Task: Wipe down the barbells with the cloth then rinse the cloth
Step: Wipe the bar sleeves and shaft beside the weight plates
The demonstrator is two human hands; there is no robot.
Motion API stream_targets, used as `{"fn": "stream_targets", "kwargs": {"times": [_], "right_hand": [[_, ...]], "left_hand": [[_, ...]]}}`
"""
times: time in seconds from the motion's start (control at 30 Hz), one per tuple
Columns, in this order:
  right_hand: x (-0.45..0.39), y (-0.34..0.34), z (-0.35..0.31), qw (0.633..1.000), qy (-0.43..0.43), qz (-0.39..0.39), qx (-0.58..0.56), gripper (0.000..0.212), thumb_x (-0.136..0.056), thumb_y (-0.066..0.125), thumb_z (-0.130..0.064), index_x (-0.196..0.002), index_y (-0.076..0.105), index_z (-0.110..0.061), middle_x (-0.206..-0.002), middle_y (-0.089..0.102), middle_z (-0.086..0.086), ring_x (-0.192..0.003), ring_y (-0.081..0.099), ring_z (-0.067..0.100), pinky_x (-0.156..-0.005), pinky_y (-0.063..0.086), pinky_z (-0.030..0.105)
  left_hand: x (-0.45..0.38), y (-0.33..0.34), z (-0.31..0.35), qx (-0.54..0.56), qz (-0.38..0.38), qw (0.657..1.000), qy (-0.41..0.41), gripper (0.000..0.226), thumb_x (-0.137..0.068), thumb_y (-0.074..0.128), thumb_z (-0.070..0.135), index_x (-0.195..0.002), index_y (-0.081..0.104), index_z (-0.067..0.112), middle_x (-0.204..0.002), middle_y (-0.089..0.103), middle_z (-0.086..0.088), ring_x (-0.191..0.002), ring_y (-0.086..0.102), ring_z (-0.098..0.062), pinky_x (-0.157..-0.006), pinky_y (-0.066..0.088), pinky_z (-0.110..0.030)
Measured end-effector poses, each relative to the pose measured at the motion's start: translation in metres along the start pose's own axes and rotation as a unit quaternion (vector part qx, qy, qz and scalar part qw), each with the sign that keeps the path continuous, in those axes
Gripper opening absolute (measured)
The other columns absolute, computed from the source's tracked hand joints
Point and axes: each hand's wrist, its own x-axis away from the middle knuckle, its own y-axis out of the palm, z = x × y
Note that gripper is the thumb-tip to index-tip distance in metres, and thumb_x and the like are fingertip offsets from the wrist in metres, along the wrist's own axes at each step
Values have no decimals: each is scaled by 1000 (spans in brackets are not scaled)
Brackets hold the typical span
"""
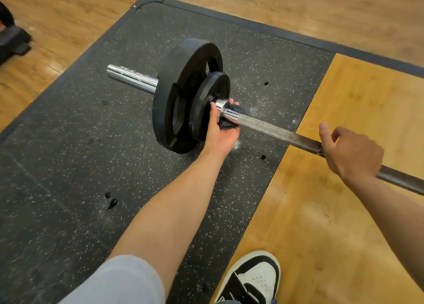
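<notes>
Two hands are on the one bar (pixel 270 126), which lies on the floor running from far left to near right, slantwise across the person's front. At its far end sit the plates (pixel 183 97), a big one and a smaller one inside it, resting on the speckled mat (pixel 68 154), with the chrome sleeve (pixel 132 76) poking out beyond them.

The left hand (pixel 221 129) is right up against the small plate, cupping the bar from beneath with a dark cloth (pixel 230 117) bunched between palm and steel. Its thumb lies along the collar and a fingertip peeps over the far side, so the fingers curl round cloth and bar together. The right hand (pixel 351 152) is well apart from it, farther down the shaft over the wooden platform (pixel 344 212). Its fingers hook over the bar and the thumb sticks up free, and I'd say it is steadying the bar against rolling.

What matters, I reckon, is that the bare knurled length lies between the two hands, along the bar's long axis. The cloth hand sits at the plate end, so the wipe would want to slide down the shaft toward the right hand. The sleeve past the plates is on the left hand's side, a far reach for the right. A shoe (pixel 252 278) stands at the mat's edge.
</notes>
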Motion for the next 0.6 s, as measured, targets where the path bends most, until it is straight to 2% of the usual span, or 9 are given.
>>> {"fn": "stream_targets", "kwargs": {"times": [0.13,0.27,0.33,0.43,0.53,0.6], "right_hand": [[-2,-1,0,1000,-1,1,3,72,-101,23,-69,-76,60,-13,-56,47,8,-50,37,26,-58,29,34],[-3,2,0,1000,2,4,1,70,-101,25,-70,-76,60,-14,-56,47,8,-50,36,26,-58,28,35],[-1,3,1,1000,-1,9,2,70,-100,25,-70,-75,59,-14,-55,47,8,-51,37,27,-58,28,35],[-1,4,3,1000,-4,7,6,71,-100,25,-71,-74,58,-14,-55,46,7,-51,37,27,-59,28,35],[-3,5,3,1000,-5,16,0,71,-100,24,-71,-73,59,-15,-55,47,7,-53,42,30,-60,29,36],[-4,6,4,1000,-10,23,5,71,-101,23,-72,-73,58,-16,-54,47,7,-52,41,30,-59,29,35]], "left_hand": [[-2,-5,1,16,-31,999,-9,89,-77,83,42,-149,48,5,-124,67,-17,-123,61,-29,-118,40,-48],[15,-24,4,16,-59,998,-20,94,-76,84,41,-150,44,-1,-146,54,-24,-141,47,-37,-124,28,-50],[15,-18,2,29,-66,997,-25,93,-75,84,40,-150,45,2,-143,57,-22,-138,50,-35,-123,30,-49],[-2,0,-9,78,-34,996,-13,86,-76,82,35,-151,49,11,-128,66,-9,-127,60,-24,-115,43,-47],[0,9,-16,79,4,997,-9,85,-73,89,31,-148,54,13,-146,58,-2,-133,57,-23,-113,45,-49],[9,13,-14,23,15,1000,1,70,-78,87,30,-139,59,12,-144,57,-2,-125,61,-24,-112,46,-48]]}}
